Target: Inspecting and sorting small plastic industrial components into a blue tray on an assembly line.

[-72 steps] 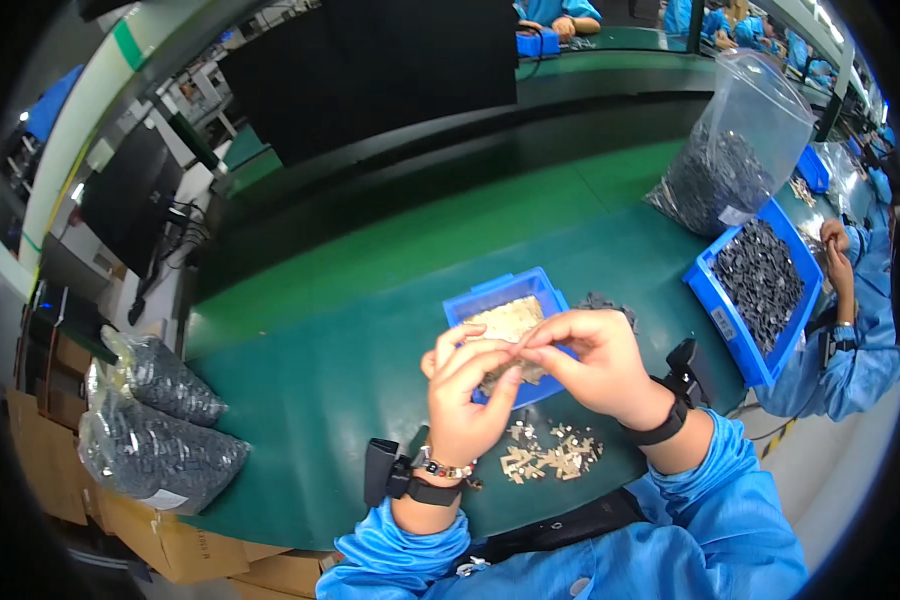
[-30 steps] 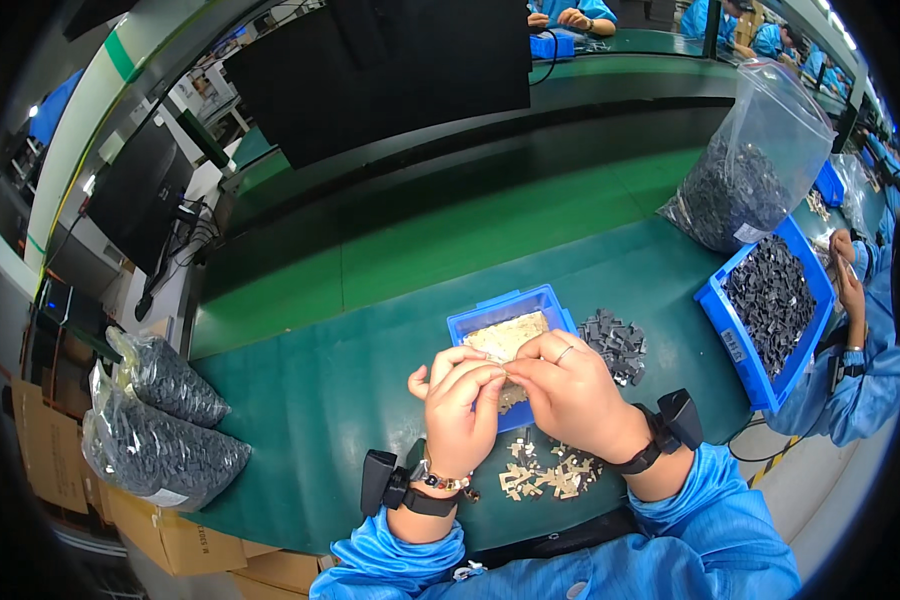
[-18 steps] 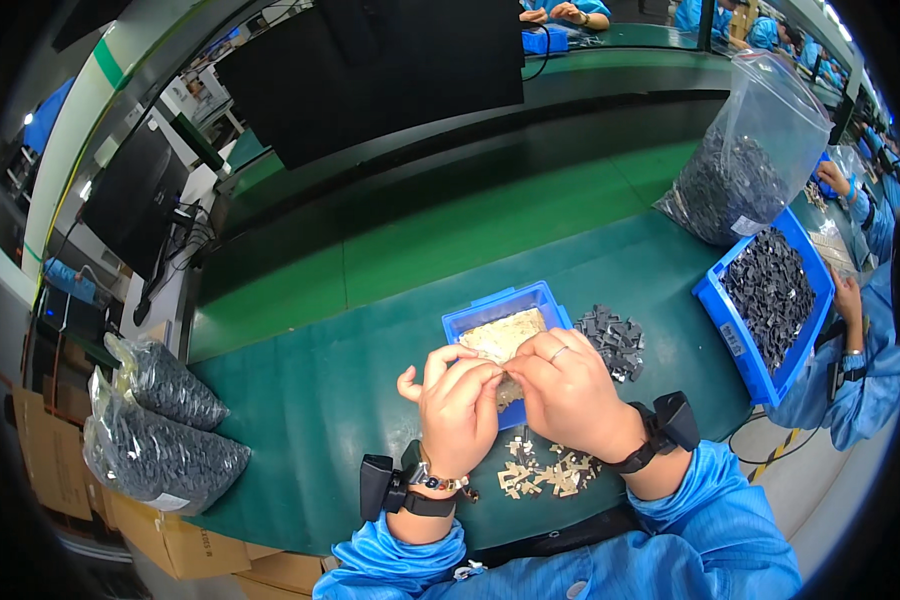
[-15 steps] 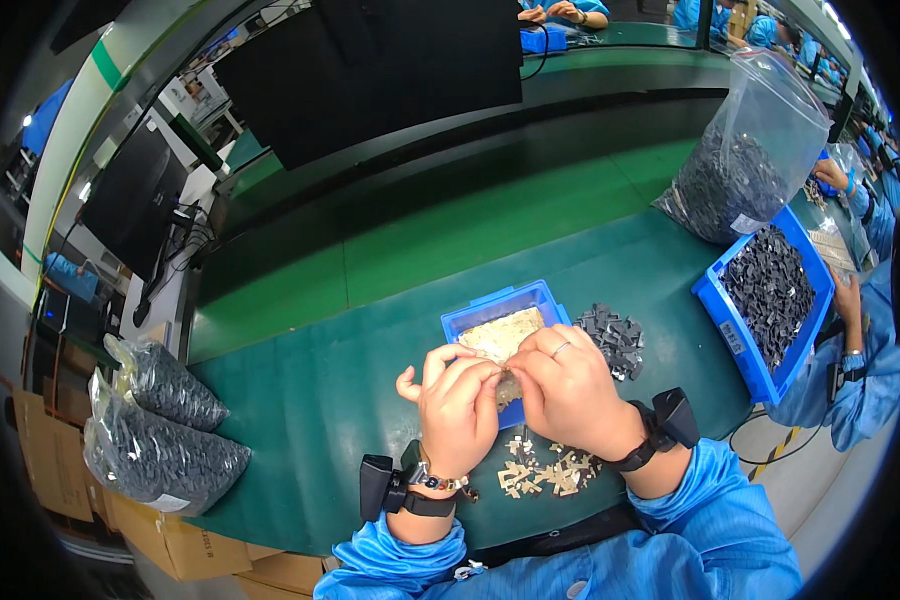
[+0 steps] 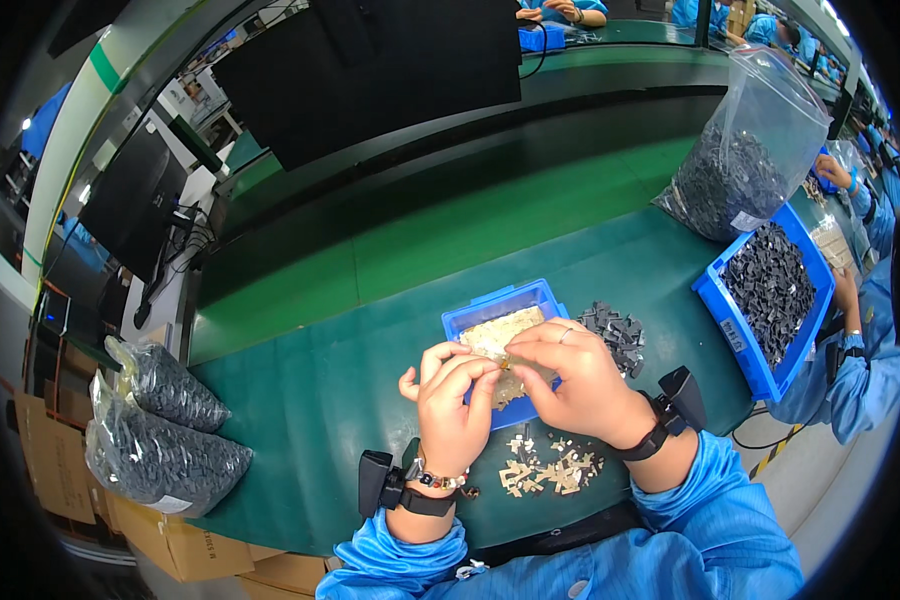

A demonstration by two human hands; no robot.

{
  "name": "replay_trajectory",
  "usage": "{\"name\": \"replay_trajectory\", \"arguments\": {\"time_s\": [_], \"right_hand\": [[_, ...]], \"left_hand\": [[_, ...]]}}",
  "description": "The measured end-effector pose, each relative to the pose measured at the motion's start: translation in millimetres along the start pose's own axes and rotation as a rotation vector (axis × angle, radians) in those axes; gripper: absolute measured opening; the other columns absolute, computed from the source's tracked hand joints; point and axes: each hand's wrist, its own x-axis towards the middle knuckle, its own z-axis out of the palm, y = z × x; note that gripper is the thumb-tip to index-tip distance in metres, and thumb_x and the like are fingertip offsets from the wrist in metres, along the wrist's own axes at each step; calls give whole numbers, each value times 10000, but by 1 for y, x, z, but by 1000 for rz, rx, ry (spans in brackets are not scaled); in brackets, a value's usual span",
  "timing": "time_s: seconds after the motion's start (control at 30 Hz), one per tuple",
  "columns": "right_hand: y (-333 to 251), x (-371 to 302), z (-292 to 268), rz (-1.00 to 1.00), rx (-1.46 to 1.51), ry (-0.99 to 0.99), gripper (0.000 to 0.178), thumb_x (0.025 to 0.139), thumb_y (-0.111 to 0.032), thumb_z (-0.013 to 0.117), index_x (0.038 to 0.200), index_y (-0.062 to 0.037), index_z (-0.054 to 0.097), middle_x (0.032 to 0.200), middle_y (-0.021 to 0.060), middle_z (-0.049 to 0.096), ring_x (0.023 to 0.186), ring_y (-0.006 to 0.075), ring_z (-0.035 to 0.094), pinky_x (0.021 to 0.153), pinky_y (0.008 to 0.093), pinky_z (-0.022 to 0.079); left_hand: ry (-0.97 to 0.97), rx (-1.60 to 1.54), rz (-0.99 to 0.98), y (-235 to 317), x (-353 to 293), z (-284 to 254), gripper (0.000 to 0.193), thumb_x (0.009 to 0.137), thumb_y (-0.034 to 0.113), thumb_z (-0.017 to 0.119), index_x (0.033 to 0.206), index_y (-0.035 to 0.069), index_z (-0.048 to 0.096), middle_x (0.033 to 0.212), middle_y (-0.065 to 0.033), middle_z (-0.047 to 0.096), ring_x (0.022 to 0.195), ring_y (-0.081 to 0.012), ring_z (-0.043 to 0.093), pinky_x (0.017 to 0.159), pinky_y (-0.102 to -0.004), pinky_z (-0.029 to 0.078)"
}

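My left hand (image 5: 455,412) is closed, with its thumb and forefinger pinching a tiny gold-brown piece (image 5: 505,366); the fingers partly hide its shape. Close beside that piece is my right hand (image 5: 588,388), thumb and forefinger spread apart at its edge. Both hands are over a blue bin (image 5: 507,299) holding a pale, flat block or stack (image 5: 503,331). Just in front of the bin, small tan and metallic pieces (image 5: 550,470) lie scattered on the green mat. Behind my right hand is a loose pile of small black parts (image 5: 615,335).
A larger blue bin (image 5: 766,388) full of black parts stands to the right, beside a clear bag (image 5: 740,165) of similar parts. Two more filled bags (image 5: 170,455) sit at the left table edge. A co-worker's arm (image 5: 850,345) is at the far right.
My right thumb and forefinger have moved apart from their pinch at the small piece. My left hand has stayed nearly in place.
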Motion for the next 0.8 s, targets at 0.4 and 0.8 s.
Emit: {"name": "replay_trajectory", "arguments": {"time_s": [0.4, 0.8], "right_hand": [[1, 0, -3, 14, 137, -102, 70, 735, -10, 695, 803, -24, 684, 817, 101, 674, 776, 287, 651, 720, 370, 518], [1, 0, -2, 17, 133, -136, 49, 744, 0, 679, 787, -17, 662, 797, 107, 656, 766, 304, 637, 715, 386, 510]], "left_hand": [[6, 29, 35, 3, 1, 1, 26, 826, 115, 732, 827, 135, 716, 863, 31, 711, 1046, -199, 592, 996, -444, 217], [-8, 55, 113, 2, 0, -1, 48, 795, 104, 747, 830, 136, 748, 897, 34, 728, 1025, -198, 602, 1005, -452, 210]]}}
